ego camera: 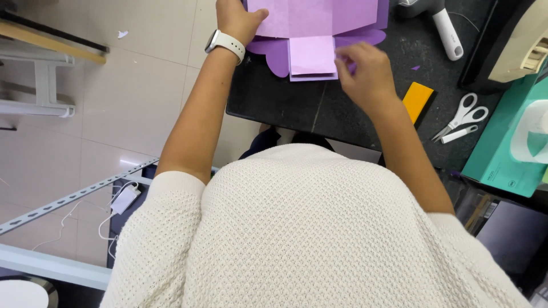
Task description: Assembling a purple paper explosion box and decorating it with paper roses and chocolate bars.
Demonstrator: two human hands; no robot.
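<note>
A purple paper craft (311,23) of folded flaps and rounded petals lies on the black table (285,97) at the top of the head view. My left hand (237,17), with a white watch on the wrist, presses on the paper's left edge. Near the lower right corner of the lilac flap (311,56), my right hand (365,71) pinches a small bit of purple paper with its fingertips. My cream knitted sweater fills the lower half of the view.
A white-handled pair of scissors (463,117) lies to the right, beside a yellow block (418,100). A teal tissue box (514,137) stands at the right edge. A white tool handle (446,31) lies at the top right. Tiled floor lies to the left.
</note>
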